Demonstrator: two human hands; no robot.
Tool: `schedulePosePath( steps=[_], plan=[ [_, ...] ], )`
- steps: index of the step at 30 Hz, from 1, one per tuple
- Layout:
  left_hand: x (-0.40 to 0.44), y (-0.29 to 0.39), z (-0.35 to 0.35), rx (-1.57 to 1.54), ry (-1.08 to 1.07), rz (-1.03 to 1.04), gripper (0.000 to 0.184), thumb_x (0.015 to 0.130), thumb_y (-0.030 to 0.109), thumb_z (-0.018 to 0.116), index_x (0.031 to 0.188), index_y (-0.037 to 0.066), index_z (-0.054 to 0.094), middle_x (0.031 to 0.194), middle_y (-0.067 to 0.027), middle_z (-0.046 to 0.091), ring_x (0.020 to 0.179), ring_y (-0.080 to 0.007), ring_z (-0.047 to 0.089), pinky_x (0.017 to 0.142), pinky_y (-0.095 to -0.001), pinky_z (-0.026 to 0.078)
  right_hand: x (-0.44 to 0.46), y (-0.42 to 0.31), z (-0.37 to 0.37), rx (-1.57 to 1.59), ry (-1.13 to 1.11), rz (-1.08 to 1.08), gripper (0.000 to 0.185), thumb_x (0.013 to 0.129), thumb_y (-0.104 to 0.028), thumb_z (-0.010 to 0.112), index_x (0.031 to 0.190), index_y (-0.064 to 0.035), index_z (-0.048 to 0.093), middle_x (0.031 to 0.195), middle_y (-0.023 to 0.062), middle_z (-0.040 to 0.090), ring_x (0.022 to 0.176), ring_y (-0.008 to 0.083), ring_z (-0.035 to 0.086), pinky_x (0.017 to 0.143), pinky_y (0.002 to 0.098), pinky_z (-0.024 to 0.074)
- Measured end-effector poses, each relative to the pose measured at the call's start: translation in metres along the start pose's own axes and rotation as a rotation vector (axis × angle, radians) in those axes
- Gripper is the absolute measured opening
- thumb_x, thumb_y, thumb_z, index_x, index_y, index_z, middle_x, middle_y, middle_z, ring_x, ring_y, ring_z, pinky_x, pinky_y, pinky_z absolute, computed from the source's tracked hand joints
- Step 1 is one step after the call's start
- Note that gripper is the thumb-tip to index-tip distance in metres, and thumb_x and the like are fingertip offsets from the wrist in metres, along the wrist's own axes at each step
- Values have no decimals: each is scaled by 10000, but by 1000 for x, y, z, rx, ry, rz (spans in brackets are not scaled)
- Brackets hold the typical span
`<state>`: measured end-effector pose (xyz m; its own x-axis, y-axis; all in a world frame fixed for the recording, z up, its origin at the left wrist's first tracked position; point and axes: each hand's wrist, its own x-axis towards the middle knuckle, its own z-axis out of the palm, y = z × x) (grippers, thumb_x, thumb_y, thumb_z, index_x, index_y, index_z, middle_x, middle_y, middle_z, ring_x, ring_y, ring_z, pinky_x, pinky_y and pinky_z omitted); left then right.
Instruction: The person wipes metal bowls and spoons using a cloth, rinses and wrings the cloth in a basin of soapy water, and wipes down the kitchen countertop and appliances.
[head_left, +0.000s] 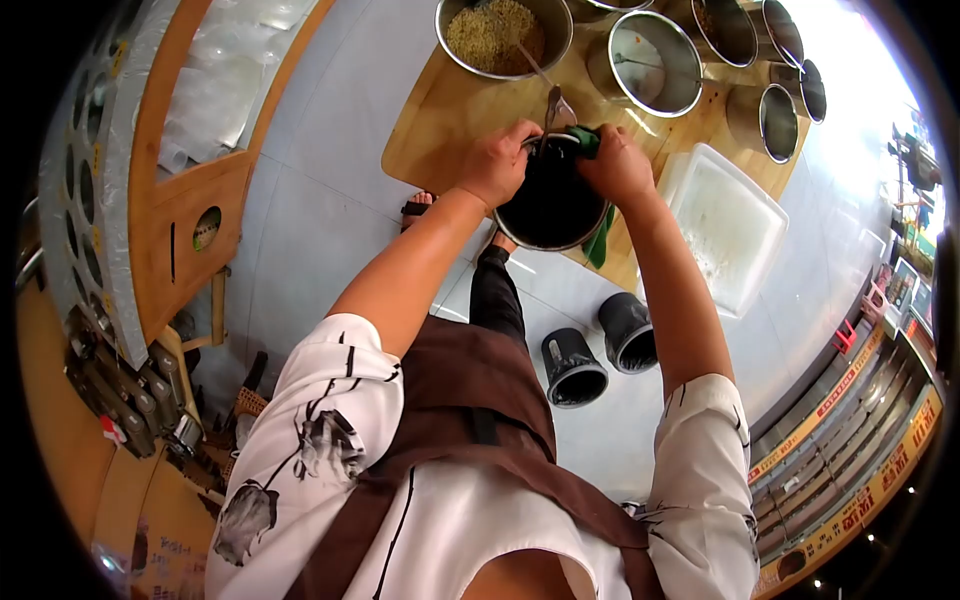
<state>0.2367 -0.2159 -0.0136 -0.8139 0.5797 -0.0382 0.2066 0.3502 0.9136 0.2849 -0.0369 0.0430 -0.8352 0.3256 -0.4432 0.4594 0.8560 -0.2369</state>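
Note:
A round metal pot [550,205] with very dark contents is between my hands, at the near edge of the wooden table. My left hand [497,165] grips its left rim, fingers closed. On the right side, my right hand [616,167] is closed on a dark green cloth [584,141] at the rim. A utensil [560,108] stands up at the pot's far rim, between my hands. Part of a green cloth [597,240] also shows below the pot's right side.
The wooden table [425,125] holds a bowl of grain-like food [495,38], a metal pot [655,63] and several metal containers. A white plastic tub [730,230] is at right. Two black bins [574,368] stand on the floor. A wooden cabinet [190,230] is at left.

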Motion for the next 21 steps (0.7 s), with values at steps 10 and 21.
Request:
schedulePosePath(
  steps=[10, 21],
  plan=[
    [1, 6, 12, -109, 110, -92, 166, 791, 23, 542, 921, 84, 626, 785, -107, 643, 715, -213, 632, 647, -289, 483, -90, -17, 79, 601, 344, 766, 334, 639, -202, 585, 717, 122, 598, 692, 282, 597, 687, 401, 613, 655, 436, 470],
    [23, -2, -5, -110, -273, 14, 347, 662, -9, 495, 991, 52, 587, 874, -135, 626, 899, -320, 575, 815, -363, 454, -55, 2, 48, 189, 65, 352, 209, 703, -171, 566, 801, 5, 621, 779, 247, 605, 767, 402, 588, 698, 464, 474]
  ],
)
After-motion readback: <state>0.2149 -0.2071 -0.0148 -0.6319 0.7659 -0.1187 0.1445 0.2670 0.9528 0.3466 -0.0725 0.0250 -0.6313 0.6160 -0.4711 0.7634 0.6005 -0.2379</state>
